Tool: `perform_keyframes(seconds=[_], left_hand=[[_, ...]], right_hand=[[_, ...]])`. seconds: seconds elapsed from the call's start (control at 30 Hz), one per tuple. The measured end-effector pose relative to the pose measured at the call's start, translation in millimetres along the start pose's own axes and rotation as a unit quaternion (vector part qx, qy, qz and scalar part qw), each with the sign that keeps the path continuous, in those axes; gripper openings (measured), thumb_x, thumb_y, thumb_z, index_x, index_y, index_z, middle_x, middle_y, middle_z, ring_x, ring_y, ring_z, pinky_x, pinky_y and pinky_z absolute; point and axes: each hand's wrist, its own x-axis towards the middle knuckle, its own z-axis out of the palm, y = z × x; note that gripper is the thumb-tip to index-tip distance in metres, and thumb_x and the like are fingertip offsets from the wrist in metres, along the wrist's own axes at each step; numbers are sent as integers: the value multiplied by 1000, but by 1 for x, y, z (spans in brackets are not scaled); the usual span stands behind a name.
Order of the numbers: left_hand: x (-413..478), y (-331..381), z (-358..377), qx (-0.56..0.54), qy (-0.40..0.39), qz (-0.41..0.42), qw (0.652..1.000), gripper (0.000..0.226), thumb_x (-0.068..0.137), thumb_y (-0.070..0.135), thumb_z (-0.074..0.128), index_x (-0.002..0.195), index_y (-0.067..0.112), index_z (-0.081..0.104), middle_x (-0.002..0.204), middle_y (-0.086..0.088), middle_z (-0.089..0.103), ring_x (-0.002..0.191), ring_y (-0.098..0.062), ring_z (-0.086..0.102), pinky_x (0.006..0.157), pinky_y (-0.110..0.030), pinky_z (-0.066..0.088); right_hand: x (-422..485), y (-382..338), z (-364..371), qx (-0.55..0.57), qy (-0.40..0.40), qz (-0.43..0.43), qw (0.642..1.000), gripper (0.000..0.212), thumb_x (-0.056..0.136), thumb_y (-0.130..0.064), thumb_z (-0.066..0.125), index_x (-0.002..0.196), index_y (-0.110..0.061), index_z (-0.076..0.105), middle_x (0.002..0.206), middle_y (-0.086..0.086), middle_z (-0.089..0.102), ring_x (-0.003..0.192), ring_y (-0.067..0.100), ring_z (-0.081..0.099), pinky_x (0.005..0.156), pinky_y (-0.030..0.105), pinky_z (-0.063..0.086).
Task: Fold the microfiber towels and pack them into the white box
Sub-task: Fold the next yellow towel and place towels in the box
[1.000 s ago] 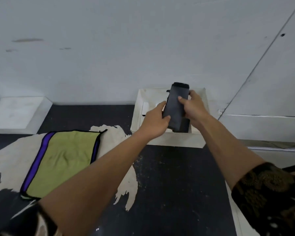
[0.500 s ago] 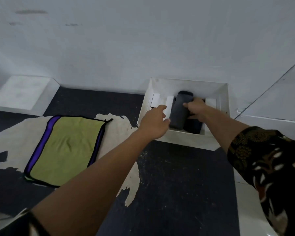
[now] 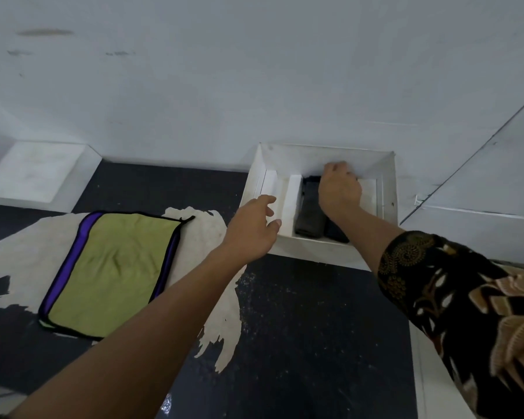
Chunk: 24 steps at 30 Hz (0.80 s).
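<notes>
The white box stands on the dark floor against the wall. A folded dark grey towel lies in it beside a white divider, with a darker towel to its right. My right hand is inside the box, on top of the darker towel, with its fingers curled down over the towel's far end. My left hand hovers with relaxed fingers at the box's front left corner and holds nothing. A green towel with purple edges lies flat on the floor to the left.
A low white block sits at the far left by the wall. A white ledge runs along the right. The floor shows a worn pale patch under and around the green towel.
Both hands lowered the dark towel from above the box into it. My left hand has let go and drawn back to the box's corner. My right hand has moved deeper toward the far wall.
</notes>
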Motion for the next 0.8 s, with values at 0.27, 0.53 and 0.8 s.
perform_keyframes(seconds=[0.27,0.53,0.8], left_hand=[[-1,17,-1,41,-2,30,999,52,93,28,60,142,21,43,127,0,58,112,-19,57,95,-38,49],[-12,25,-15,68,0,34,997,52,94,28,59,143,21,42,136,-3,53,121,-22,54,102,-44,46],[-25,13,-31,134,-16,22,991,57,95,36,54,148,22,36,146,-7,43,133,-31,39,110,-50,34]], right_hand=[[-12,-1,9,-16,-199,-130,971,64,86,-20,62,142,-10,33,144,17,30,133,38,30,102,54,37],[-12,6,-4,17,-233,-139,962,69,86,-25,64,145,-11,31,147,14,32,134,37,32,106,56,35],[-39,-9,-53,143,-160,-93,972,54,93,-42,56,138,-13,45,139,12,45,126,34,45,100,50,42]])
